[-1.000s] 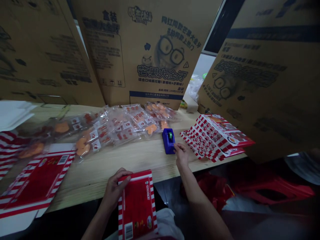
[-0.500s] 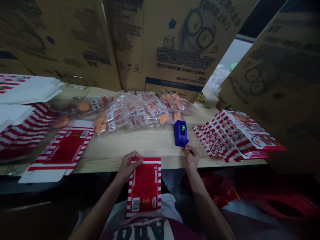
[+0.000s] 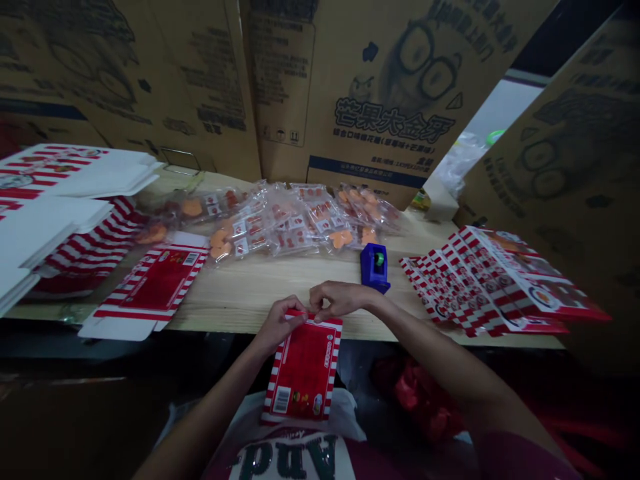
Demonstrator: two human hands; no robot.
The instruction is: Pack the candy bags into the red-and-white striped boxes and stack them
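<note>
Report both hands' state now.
Left hand: closed, gripping the top edge of the red-striped carton.
Right hand: pinched at that edge, hold unclear.

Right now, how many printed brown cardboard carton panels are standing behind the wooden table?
3: the left panel, the centre panel with the bespectacled cartoon, and the right panel. Others could be hidden behind them.

- Flattened printed cardboard cartons are propped behind the table.
- A pale wooden table is set across the view.
- A bright wall is seen between cartons.
- A dark floor is dimly lit.
</note>
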